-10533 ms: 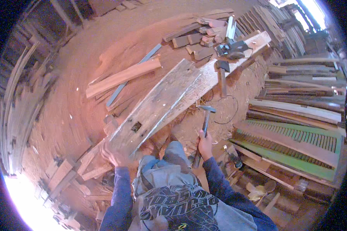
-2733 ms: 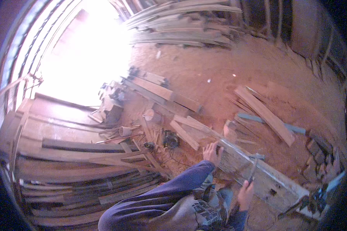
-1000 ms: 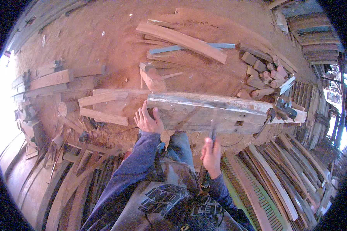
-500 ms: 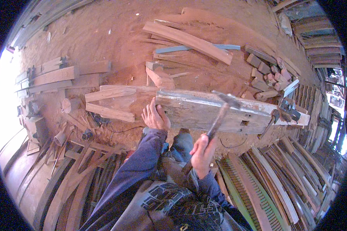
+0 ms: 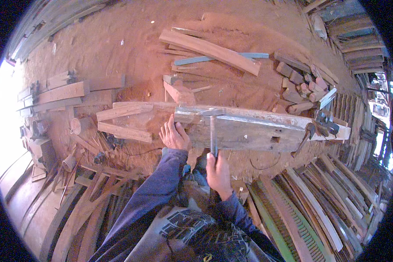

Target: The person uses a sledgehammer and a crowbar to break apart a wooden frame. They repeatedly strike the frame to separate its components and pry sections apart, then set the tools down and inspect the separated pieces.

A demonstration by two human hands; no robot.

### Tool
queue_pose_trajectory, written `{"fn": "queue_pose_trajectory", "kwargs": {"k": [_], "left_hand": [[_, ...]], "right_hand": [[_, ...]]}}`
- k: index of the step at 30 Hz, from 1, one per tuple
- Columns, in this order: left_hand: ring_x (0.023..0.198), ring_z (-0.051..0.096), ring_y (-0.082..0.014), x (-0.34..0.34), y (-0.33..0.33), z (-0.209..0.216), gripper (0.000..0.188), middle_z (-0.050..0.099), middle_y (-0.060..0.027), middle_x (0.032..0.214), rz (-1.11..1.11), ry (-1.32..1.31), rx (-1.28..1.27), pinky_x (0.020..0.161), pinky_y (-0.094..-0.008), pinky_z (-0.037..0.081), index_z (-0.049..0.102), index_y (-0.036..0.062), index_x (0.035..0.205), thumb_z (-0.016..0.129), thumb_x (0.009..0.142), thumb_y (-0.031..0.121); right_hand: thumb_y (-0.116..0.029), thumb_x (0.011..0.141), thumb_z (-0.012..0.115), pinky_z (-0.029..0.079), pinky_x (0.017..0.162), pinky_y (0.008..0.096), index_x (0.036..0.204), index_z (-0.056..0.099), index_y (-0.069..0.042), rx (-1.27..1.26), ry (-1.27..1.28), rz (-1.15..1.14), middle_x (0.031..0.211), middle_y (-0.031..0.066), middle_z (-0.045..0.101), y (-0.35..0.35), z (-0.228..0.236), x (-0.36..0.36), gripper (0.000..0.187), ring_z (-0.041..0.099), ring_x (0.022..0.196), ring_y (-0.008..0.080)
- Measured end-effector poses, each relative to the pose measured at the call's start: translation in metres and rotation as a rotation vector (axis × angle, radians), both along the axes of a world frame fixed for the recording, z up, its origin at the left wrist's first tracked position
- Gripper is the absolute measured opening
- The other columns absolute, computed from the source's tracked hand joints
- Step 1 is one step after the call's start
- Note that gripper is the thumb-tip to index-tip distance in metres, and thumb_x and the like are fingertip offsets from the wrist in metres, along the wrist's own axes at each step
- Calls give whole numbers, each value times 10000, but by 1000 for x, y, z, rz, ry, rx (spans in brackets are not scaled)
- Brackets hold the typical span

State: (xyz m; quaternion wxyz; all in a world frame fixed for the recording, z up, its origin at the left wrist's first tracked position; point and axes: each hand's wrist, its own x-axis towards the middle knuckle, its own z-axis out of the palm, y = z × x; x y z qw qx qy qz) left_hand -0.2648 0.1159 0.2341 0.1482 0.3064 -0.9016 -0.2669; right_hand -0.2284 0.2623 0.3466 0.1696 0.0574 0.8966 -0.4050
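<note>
- Reddish dirt floor [image 5: 105,52] spreads out ahead of the worker, with loose timber lying about on every side.
- Across the worker's front runs a thick, weathered plank [image 5: 240,133], its long upper edge streaked white, a square hole [image 5: 275,139] near its right end.
- I see the left hand [image 5: 175,136] at the plank's left end, unclenched, its fingers stretched forward along the wood.
- The right hand [image 5: 218,174] is closed around the handle of a hammer [image 5: 213,135], which points away from the worker.
- That hammer's head sits over the plank's upper edge, to the right of the left hand; whether it touches, I can't tell.
- Over at the plank's right end lies a dark-headed tool [image 5: 309,130], beside a black power tool [image 5: 326,124].
- Beyond the plank, a brown board [image 5: 209,48] crosses a blue strip [image 5: 253,55], with a heap of short blocks [image 5: 296,77] to their right.
- Down at the lower right, a green slatted panel [image 5: 270,218] lies among long boards.
</note>
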Motion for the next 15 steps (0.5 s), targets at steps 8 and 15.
{"fn": "queue_pose_trajectory", "kwargs": {"k": [8,15], "left_hand": [[985,556,-370,0,1,-5,404,628,-161,1068,2,25,-43,866,-491,398,559,49,1304,476,953,231],[966,566,-376,2,0,-7,398,635,-164,1056,-5,41,-50,851,-493,406,564,41,1292,485,950,229]], "right_hand": [[-356,1038,460,435,591,369,1104,488,-18,-269,-147,-267,767,103,546,0,4,7,345,512,662,238],[-318,1041,454,443,504,488,1052,506,45,-351,-155,-644,607,179,558,-6,8,1,367,531,519,443]]}}
